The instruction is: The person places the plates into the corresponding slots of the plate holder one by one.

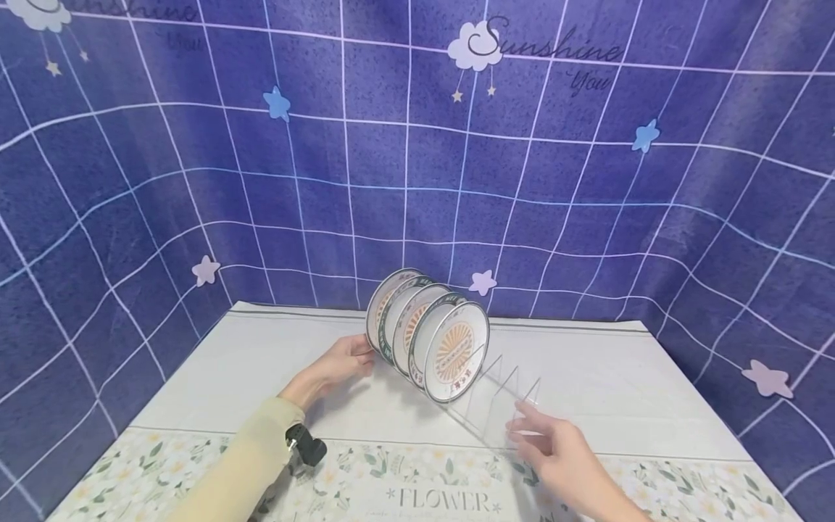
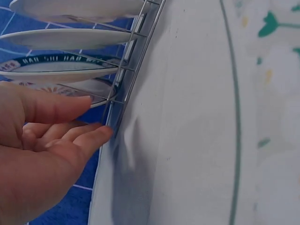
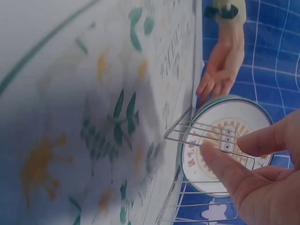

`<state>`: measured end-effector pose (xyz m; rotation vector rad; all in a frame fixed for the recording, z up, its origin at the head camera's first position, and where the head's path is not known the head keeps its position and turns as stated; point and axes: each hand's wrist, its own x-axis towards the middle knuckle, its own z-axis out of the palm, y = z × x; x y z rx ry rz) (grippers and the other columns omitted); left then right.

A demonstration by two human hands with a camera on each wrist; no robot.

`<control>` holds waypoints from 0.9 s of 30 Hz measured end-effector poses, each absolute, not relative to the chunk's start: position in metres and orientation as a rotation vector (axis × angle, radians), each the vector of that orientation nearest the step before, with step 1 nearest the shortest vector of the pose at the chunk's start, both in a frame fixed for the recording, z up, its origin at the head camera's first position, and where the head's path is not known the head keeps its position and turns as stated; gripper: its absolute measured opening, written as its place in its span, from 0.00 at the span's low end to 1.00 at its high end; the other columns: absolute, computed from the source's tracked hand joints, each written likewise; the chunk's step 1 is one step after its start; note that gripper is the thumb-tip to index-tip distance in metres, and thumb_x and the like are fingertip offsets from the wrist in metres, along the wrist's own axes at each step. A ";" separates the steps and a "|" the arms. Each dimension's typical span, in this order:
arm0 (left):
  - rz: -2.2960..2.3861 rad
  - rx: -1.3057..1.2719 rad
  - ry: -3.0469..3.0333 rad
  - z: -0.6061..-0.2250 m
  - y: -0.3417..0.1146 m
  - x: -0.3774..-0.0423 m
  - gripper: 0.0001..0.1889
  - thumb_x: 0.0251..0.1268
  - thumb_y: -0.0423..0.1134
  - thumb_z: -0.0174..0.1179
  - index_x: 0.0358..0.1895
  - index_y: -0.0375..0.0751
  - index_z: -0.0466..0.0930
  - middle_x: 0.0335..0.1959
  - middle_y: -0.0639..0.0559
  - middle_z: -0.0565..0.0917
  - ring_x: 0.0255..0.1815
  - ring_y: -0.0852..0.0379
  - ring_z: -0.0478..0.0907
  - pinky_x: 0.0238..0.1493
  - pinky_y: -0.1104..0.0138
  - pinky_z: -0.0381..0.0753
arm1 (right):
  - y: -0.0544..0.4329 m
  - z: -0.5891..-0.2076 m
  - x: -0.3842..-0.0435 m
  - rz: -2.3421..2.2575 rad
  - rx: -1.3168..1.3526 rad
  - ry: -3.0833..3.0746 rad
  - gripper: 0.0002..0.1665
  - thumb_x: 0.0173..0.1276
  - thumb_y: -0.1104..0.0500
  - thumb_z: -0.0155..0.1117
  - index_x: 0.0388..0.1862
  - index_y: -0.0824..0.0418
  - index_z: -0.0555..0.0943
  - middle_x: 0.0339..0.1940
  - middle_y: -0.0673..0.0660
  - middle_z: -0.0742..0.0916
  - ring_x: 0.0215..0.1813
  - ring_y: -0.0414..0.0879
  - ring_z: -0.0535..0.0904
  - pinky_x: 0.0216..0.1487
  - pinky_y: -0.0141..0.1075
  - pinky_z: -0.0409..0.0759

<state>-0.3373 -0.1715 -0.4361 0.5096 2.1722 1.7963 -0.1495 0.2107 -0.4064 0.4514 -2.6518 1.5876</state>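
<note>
Several round white plates (image 1: 454, 351) with green rims and orange sunburst centres stand on edge, close together, in the left part of a thin wire plate rack (image 1: 499, 395). My left hand (image 1: 342, 359) is at the rack's left end, beside the rearmost plate. In the left wrist view its fingertips (image 2: 105, 133) meet the end of the rack's bottom wires, with the thumb (image 2: 70, 107) spread above them. At the opposite end, my right hand (image 1: 554, 446) holds a wire of the rack, which passes between thumb and index finger (image 3: 218, 161) in the right wrist view.
The rack stands at a slant on a white table covering (image 1: 261, 362) with a flowered front band (image 1: 365, 464). Behind and on both sides hangs a blue curtain (image 1: 313, 203) with a grid and stars. A dark strapped device (image 1: 305, 444) sits on the left wrist.
</note>
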 end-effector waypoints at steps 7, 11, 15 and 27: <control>1.808 0.373 2.275 -0.429 -0.170 -0.325 0.41 0.58 0.15 0.52 0.79 0.21 0.54 0.79 0.27 0.59 0.79 0.29 0.58 0.78 0.45 0.61 | 0.220 -0.407 -0.158 1.518 0.354 -2.621 0.30 0.69 0.69 0.69 0.69 0.73 0.77 0.54 0.65 0.89 0.49 0.55 0.90 0.45 0.34 0.89; 1.782 0.139 2.470 -0.414 -0.157 -0.285 0.42 0.62 0.22 0.55 0.81 0.23 0.50 0.82 0.28 0.55 0.81 0.30 0.53 0.80 0.44 0.55 | 0.237 -0.405 -0.171 1.387 0.196 -2.569 0.23 0.70 0.70 0.67 0.63 0.69 0.83 0.55 0.63 0.89 0.53 0.54 0.88 0.48 0.38 0.89; 1.831 0.058 2.488 -0.403 -0.133 -0.232 0.43 0.69 0.30 0.59 0.83 0.28 0.48 0.84 0.32 0.51 0.83 0.31 0.49 0.80 0.41 0.49 | 0.252 -0.402 -0.184 1.339 0.158 -2.571 0.24 0.73 0.68 0.65 0.67 0.69 0.80 0.62 0.66 0.86 0.61 0.60 0.84 0.59 0.48 0.86; 1.806 0.442 2.243 -0.398 -0.049 -0.130 0.55 0.64 0.38 0.73 0.84 0.29 0.44 0.84 0.29 0.46 0.75 0.18 0.57 0.72 0.32 0.60 | 0.250 -0.402 -0.211 1.716 0.512 -2.614 0.36 0.78 0.63 0.56 0.80 0.76 0.61 0.78 0.75 0.69 0.77 0.72 0.65 0.76 0.65 0.61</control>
